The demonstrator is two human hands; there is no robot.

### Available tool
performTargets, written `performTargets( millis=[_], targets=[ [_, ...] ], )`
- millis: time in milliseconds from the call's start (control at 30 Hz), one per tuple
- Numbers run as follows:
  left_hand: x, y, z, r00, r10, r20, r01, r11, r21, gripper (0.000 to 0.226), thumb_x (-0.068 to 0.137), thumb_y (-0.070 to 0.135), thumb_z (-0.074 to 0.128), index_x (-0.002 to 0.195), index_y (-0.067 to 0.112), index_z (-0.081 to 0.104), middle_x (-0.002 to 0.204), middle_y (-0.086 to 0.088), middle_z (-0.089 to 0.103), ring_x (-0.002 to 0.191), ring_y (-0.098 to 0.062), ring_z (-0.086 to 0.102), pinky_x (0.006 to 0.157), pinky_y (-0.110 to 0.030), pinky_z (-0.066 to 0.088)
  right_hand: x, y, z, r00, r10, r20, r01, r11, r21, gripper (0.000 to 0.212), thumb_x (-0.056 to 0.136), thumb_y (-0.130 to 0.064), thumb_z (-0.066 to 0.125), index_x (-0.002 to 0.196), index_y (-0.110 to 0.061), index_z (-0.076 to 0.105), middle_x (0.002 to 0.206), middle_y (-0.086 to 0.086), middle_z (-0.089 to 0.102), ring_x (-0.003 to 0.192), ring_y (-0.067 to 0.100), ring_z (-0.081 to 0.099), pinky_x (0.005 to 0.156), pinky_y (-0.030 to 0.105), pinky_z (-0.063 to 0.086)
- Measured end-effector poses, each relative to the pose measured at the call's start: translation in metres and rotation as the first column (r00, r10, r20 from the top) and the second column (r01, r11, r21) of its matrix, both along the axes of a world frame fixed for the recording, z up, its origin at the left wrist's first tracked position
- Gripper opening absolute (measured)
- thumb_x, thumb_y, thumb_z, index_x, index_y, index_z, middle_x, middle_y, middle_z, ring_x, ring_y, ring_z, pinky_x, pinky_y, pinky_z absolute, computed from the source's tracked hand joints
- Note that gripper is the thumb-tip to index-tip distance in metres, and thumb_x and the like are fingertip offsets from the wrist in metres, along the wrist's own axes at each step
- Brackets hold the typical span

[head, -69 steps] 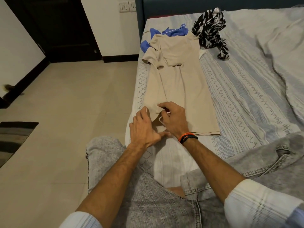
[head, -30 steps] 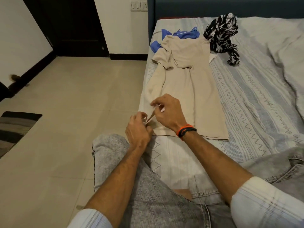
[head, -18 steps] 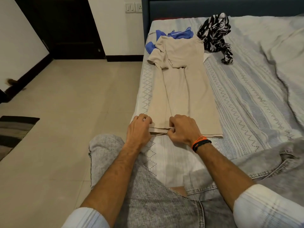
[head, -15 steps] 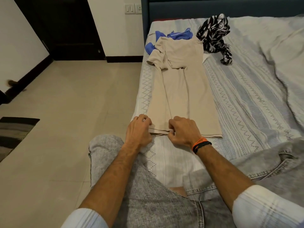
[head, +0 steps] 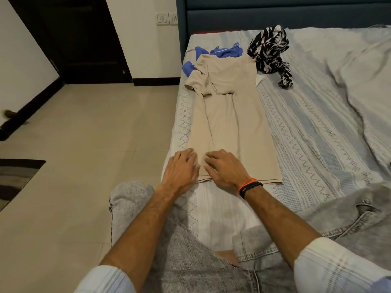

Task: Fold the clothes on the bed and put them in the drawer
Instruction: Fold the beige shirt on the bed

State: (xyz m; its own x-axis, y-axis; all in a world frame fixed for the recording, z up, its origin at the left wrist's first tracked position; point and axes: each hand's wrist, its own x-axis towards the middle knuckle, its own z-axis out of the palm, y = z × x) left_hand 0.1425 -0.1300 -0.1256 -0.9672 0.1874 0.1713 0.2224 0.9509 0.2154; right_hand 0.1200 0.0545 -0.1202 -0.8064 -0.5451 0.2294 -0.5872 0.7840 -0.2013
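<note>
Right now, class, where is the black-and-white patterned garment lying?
In the head view, the black-and-white patterned garment lies crumpled at the far end of the bed near the headboard, just right of the beige dress's top.

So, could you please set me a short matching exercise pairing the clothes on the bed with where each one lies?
Things:
1. beige garment
2. blue garment
3. black-and-white garment
4. both hands, left hand and right hand

Places:
A. bunched near the headboard, right of the beige one
B. flat on the beige hem
C. spread lengthwise along the bed's left edge
D. partly under the beige top end

Pairs: 1-C, 2-D, 3-A, 4-B
</note>
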Motion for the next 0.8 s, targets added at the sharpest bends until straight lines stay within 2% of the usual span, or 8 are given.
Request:
performTargets(
  millis=[67, 133, 233, 333, 467, 600, 700, 800],
  targets=[
    [0.0, -0.006, -0.001, 1.0, 0.014, -0.02, -0.013, 1.0, 0.022, 0.052, 0.095, 0.045, 0.031, 0.126, 0.016, 0.061, 0.138, -0.001, 0.054, 0.12, -0.024, 0.049, 0.099, -0.042, 0.044, -0.001, 0.005, 0.001, 0.996, -0.076, 0.053, 0.079, 0.994, -0.075, 0.034, 0.092, -0.045, 0.049, 0.083, -0.019, 0.068, 0.095, -0.003, 0.07, 0.092, 0.02, 0.058, 0.08, 0.039, 0.05],
    [-0.008, -0.011, 0.003, 0.999, 0.036, -0.036, -0.034, 0.998, 0.061, 0.043, 0.093, 0.042, 0.041, 0.116, 0.018, 0.068, 0.127, 0.002, 0.06, 0.113, -0.022, 0.053, 0.096, -0.039, 0.044, -0.008, 0.004, 0.009, 0.979, -0.163, 0.124, 0.18, 0.974, -0.14, 0.037, 0.088, -0.052, 0.052, 0.071, -0.022, 0.066, 0.079, -0.008, 0.069, 0.079, 0.013, 0.059, 0.071, 0.033, 0.051],
    [-0.031, -0.008, 0.018, 0.997, 0.069, -0.017, -0.067, 0.989, 0.129, 0.026, 0.092, 0.033, 0.055, 0.106, 0.017, 0.071, 0.112, 0.001, 0.067, 0.105, -0.021, 0.059, 0.093, -0.036, 0.046, -0.026, 0.0, 0.025, 0.938, -0.26, 0.229, 0.32, 0.905, -0.282, 0.023, 0.086, -0.042, 0.063, 0.081, -0.024, 0.074, 0.08, -0.011, 0.072, 0.075, 0.009, 0.065, 0.072, 0.029, 0.053],
    [-0.061, -0.002, 0.034, 0.989, 0.145, 0.032, -0.149, 0.953, 0.263, 0.029, 0.093, 0.024, 0.056, 0.119, 0.014, 0.065, 0.121, -0.006, 0.065, 0.11, -0.024, 0.059, 0.096, -0.036, 0.046, -0.054, -0.008, 0.038, 0.869, -0.346, 0.353, 0.474, 0.787, -0.395, 0.017, 0.084, -0.029, 0.066, 0.098, -0.021, 0.073, 0.079, -0.015, 0.068, 0.08, 0.011, 0.066, 0.08, 0.03, 0.054],
    [-0.104, -0.001, 0.042, 0.947, 0.258, 0.194, -0.318, 0.847, 0.426, 0.033, 0.095, 0.022, 0.058, 0.126, 0.011, 0.061, 0.124, -0.008, 0.065, 0.111, -0.024, 0.062, 0.097, -0.032, 0.045, -0.09, -0.018, 0.04, 0.739, -0.361, 0.569, 0.614, 0.708, -0.349, 0.035, 0.083, -0.037, 0.068, 0.113, -0.019, 0.066, 0.089, -0.011, 0.07, 0.096, 0.014, 0.065, 0.088, 0.029, 0.052],
    [-0.151, -0.005, 0.042, 0.902, 0.283, 0.327, -0.416, 0.776, 0.475, 0.038, 0.095, 0.026, 0.06, 0.129, 0.009, 0.058, 0.123, -0.005, 0.067, 0.113, -0.021, 0.062, 0.096, -0.023, 0.042, -0.118, -0.03, 0.035, 0.648, -0.353, 0.675, 0.68, 0.668, -0.303, 0.052, 0.082, -0.046, 0.072, 0.121, -0.014, 0.062, 0.103, -0.001, 0.072, 0.107, 0.018, 0.062, 0.09, 0.026, 0.048],
    [-0.187, -0.002, 0.04, 0.892, 0.283, 0.354, -0.438, 0.738, 0.514, 0.038, 0.097, 0.027, 0.059, 0.13, 0.009, 0.058, 0.12, -0.006, 0.067, 0.111, -0.021, 0.061, 0.092, -0.021, 0.04, -0.136, -0.039, 0.032, 0.602, -0.314, 0.734, 0.721, 0.61, -0.329, 0.048, 0.08, -0.046, 0.076, 0.113, -0.013, 0.064, 0.098, -0.002, 0.069, 0.103, 0.018, 0.063, 0.094, 0.032, 0.051],
    [-0.228, 0.003, 0.042, 0.934, 0.268, 0.237, -0.354, 0.795, 0.493, 0.031, 0.1, 0.023, 0.051, 0.127, 0.011, 0.06, 0.122, -0.008, 0.066, 0.113, -0.022, 0.06, 0.096, -0.028, 0.044, -0.149, -0.044, 0.028, 0.549, -0.288, 0.784, 0.756, 0.57, -0.321, 0.04, 0.081, -0.049, 0.075, 0.104, -0.018, 0.066, 0.09, -0.008, 0.062, 0.092, 0.013, 0.059, 0.088, 0.027, 0.051]
  ],
)
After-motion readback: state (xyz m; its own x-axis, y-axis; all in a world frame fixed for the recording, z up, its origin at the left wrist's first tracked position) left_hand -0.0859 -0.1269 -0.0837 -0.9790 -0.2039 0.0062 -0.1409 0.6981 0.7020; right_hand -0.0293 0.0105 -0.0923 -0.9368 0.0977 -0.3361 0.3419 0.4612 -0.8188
